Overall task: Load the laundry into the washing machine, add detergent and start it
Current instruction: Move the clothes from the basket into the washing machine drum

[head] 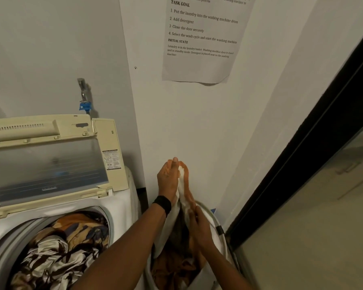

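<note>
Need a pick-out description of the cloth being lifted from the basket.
Right of the open washing machine stands a round laundry basket. Above it, the left hand and right hand grip a white cloth. It is plain white; the clothes under it are orange-brown.

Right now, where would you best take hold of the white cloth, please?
At its top end, from above, where the left hand grips it: the cloth hangs as a long strip down into the basket, so lifting there should draw it clear. The right hand holds it lower.
</note>
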{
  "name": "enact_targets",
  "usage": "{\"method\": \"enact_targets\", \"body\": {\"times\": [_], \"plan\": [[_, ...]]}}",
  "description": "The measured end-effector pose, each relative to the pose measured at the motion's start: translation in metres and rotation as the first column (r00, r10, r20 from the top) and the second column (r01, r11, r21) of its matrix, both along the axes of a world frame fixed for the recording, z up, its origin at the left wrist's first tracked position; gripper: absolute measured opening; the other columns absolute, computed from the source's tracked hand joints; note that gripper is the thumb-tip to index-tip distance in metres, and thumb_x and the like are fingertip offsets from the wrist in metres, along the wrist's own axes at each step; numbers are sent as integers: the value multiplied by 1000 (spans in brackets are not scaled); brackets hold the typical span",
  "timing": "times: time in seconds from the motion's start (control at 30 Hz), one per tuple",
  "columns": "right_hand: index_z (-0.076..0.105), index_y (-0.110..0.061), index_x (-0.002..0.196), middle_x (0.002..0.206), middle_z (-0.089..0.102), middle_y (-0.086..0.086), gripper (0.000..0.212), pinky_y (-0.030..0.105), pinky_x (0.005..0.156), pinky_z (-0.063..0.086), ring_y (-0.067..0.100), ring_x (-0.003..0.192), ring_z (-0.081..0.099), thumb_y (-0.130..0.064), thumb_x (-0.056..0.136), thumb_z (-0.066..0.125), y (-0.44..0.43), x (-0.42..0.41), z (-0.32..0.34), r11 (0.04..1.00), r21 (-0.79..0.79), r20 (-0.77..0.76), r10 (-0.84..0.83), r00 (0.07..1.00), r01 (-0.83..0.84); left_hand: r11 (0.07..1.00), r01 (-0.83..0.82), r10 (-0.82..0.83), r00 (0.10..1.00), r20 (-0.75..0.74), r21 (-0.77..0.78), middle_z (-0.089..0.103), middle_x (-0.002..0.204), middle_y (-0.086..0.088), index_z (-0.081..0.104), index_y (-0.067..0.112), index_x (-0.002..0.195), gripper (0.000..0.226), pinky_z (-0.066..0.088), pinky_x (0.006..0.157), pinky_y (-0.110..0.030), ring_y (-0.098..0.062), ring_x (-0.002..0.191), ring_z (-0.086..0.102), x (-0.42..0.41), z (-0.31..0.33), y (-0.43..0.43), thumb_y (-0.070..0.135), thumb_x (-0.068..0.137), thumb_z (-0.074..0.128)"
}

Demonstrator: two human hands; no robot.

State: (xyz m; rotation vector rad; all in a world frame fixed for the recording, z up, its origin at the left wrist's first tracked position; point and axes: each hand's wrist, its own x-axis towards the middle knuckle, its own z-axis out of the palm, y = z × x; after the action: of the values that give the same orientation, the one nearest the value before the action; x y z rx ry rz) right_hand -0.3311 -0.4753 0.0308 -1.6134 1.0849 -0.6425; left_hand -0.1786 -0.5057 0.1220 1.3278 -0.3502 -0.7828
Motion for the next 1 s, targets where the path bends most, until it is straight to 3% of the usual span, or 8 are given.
{"method": "enact_targets", "body": {"times": [0.1, 0.2, 0.3, 0.43, 0.5, 0.67, 0.9, 1.0], "plan": [[61, -26, 106, 95, 69, -4, 22, 53, 91, 57, 14, 88, 68, -40, 108, 44, -12, 5, 34, 993, 21, 91, -120, 989, 119, 1000, -2, 3, 999, 41, -16, 65, 128, 3, 62, 16, 130, 44, 49, 101, -24, -14, 116, 61, 2, -1, 3, 48, 100, 58], [63, -20, 100, 92, 69, -5, 21, 37, 87, 60, 16, 88, 68, -27, 109, 45, -29, 22, 66, 991, -105, 163, -68, 984, 86, 999, 39, -34, 990, 139, -34, 67, 105, -6, 61, 2, 115, 53, 54, 82, -19, -16, 97, 64, 0, -5, 10, 52, 98, 56], [68, -12, 95, 86, 70, -3, 20, 20, 75, 54, 10, 81, 66, -24, 105, 57, -50, 42, 102, 974, -225, 163, 1, 987, 36, 982, 167, -151, 974, 168, -88, 68, 113, -10, 57, 7, 119, 78, 58, 88, -32, -21, 102, 69, -5, -7, 17, 77, 84, 60], [67, -6, 85, 76, 67, -1, 21, 15, 65, 45, 5, 67, 58, -23, 97, 68, -68, 57, 104, 973, -202, 121, -87, 989, 110, 929, 368, -348, 905, 243, -42, 58, 137, 15, 46, 25, 141, 100, 50, 102, -20, 2, 124, 59, -11, -13, 22, 89, 66, 63], [65, -1, 90, 82, 67, 3, 21, 18, 66, 48, 9, 71, 59, -21, 94, 72, -69, 55, 101, 979, -143, 148, -120, 982, 142, 926, 377, -357, 896, 265, -30, 62, 133, 13, 50, 20, 140, 95, 51, 99, -20, 0, 123, 60, -11, -15, 25, 79, 69, 72], [63, -15, 102, 90, 67, -7, 28, 15, 70, 51, -1, 77, 63, -42, 97, 67, -55, 42, 82, 992, -70, 160, -97, 982, 109, 987, 157, -137, 935, 328, -36, 72, 107, 7, 72, 12, 117, 26, 52, 91, -21, -9, 105, 67, -2, -10, 27, 30, 103, 60], [54, -33, 112, 107, 66, -4, 43, 37, 90, 54, 12, 98, 64, -69, 96, 37, -29, -8, -19, 997, -75, -223, 13, 975, -30, 999, 38, -29, 956, 293, -26, 72, 100, -8, 69, 4, 105, 25, 53, 85, -23, -12, 91, 65, 2, -10, 23, 27, 104, 59], [57, -28, 102, 98, 62, -5, 14, 17, 75, 46, 9, 88, 60, -39, 106, 49, -21, -18, 8, 988, -110, -144, -128, 981, 113, 999, -22, 33, 947, 321, -37, 72, 97, -3, 68, 5, 105, 25, 51, 80, -17, -6, 88, 65, 3, -10, 22, 28, 104, 59]]}}
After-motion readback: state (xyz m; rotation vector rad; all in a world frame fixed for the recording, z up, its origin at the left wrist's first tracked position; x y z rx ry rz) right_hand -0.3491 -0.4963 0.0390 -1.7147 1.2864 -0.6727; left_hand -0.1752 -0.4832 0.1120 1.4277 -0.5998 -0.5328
